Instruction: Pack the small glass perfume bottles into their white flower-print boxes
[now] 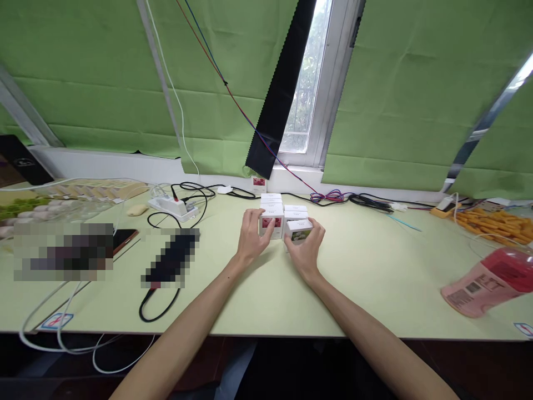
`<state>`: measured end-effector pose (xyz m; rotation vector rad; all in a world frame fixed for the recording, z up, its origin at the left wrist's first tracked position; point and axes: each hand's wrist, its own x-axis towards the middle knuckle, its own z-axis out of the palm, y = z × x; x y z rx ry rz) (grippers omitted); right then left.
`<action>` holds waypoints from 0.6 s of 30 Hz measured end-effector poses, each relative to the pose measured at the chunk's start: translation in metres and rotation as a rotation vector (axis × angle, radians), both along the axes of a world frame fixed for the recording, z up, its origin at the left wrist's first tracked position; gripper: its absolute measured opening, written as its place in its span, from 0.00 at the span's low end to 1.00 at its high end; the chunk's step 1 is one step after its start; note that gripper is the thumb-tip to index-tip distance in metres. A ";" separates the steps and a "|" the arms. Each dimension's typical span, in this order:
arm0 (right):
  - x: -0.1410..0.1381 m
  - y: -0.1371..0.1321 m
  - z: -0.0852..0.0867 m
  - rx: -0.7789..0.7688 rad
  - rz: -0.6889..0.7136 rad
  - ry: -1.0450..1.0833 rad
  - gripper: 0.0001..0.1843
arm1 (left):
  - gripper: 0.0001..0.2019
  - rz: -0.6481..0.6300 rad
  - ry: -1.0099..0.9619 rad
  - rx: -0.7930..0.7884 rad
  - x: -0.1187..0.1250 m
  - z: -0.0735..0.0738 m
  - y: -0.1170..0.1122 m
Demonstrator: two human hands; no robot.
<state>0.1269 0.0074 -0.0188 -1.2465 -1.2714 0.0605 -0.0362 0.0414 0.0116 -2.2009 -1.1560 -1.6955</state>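
Small white boxes stand in two short rows in the middle of the table. At the front of the left row is a white box with a red picture (277, 226), held between the thumb and fingers of my left hand (250, 239). My right hand (306, 253) grips a slightly turned white box with a green-and-white picture (298, 225) at the front of the right row. Behind these two are further white boxes (271, 198), their tops showing. The lower front of the right-hand box is partly covered by my fingers.
A similar box (259, 185) stands against the wall. To the left lie a power strip (179, 210), cables and a blurred dark device (172, 258). A pink container with a red lid (478, 283) and a heap of orange pieces (495, 225) are at the right.
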 end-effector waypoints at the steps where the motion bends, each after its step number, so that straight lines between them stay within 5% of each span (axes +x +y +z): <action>1: 0.000 0.000 0.000 0.005 0.004 -0.005 0.39 | 0.10 -0.045 0.011 -0.015 0.002 0.001 -0.002; 5: -0.004 -0.003 0.000 0.042 0.077 -0.020 0.41 | 0.09 -0.158 0.075 -0.105 0.008 0.002 -0.011; 14: -0.008 -0.001 -0.009 -0.055 0.395 -0.030 0.49 | 0.10 -0.103 0.085 -0.301 0.016 0.001 -0.018; 18: -0.009 0.000 -0.011 -0.091 0.382 -0.043 0.49 | 0.10 -0.135 0.075 -0.335 0.015 0.003 -0.019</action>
